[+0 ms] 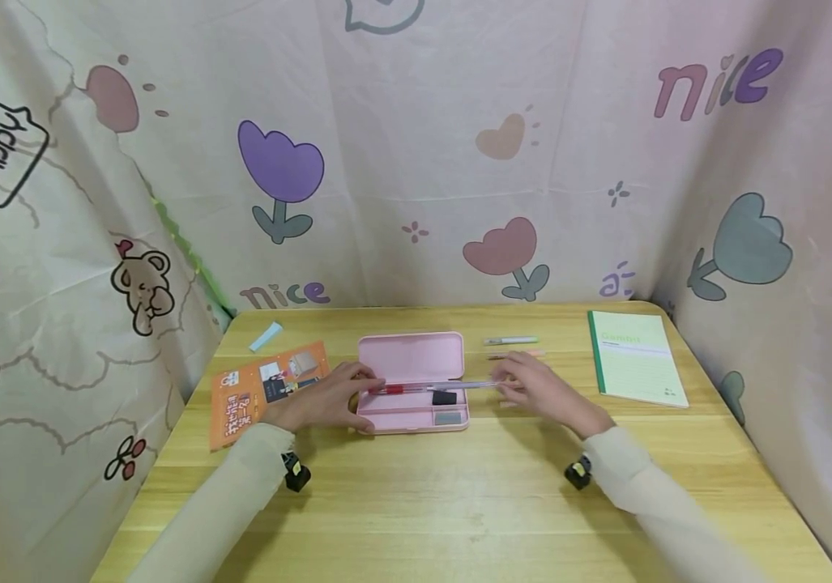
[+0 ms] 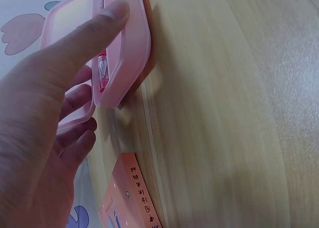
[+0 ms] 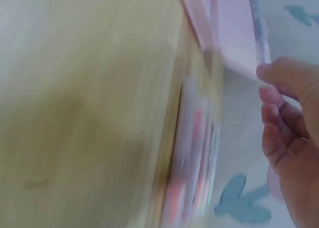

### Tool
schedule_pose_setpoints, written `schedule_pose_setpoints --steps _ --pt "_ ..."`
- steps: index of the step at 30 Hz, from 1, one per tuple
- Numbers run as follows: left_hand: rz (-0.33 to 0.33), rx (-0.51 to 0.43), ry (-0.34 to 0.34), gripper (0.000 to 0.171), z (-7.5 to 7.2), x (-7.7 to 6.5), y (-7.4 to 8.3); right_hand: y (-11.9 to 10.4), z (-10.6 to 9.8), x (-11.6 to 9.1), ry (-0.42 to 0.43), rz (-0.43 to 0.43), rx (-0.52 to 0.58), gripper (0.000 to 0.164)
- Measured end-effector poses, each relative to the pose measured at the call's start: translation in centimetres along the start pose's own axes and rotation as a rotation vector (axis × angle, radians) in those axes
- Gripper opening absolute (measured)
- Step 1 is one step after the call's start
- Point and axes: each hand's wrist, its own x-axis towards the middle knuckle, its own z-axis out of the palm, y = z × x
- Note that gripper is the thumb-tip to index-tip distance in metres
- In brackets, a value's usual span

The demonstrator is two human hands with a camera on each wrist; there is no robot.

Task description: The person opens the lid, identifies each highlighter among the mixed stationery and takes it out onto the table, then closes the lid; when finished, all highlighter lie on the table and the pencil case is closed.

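Observation:
A pink pencil case (image 1: 411,356) lies with its lid folded back. My left hand (image 1: 335,395) holds its left end; the thumb (image 2: 117,11) lies over the front rim and the other fingers are behind. Inside are a red pen (image 2: 103,71), a dark block (image 1: 444,397) and a grey block (image 1: 448,418) in a small compartment. Between thumb and fingertips, my right hand (image 1: 535,390) pinches a slim pale pen (image 3: 258,26) by one end. The pen's other end reaches over the case in the head view.
Several pens (image 3: 187,153) lie on the table right of the case. An orange booklet (image 1: 270,387) sits at the left, with a pale blue strip (image 1: 266,336) behind it. At the far right is a green-spined notebook (image 1: 637,360). A printed curtain (image 1: 401,202) surrounds the table.

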Motion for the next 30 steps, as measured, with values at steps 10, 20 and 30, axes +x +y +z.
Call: schedule_pose_setpoints --steps 10,20,30 --pt "-0.008 -0.002 0.002 0.094 0.3 0.0 -0.3 3.6 -2.7 -7.1 -0.010 0.109 -0.011 0.012" --pt "0.017 0.002 0.015 0.092 0.3 0.1 -0.5 5.8 -2.9 -10.7 -0.050 0.171 0.038 0.016" --pt "-0.006 0.001 0.001 0.094 0.4 0.2 -0.4 7.1 -2.3 -11.8 -0.051 0.175 0.088 0.017"
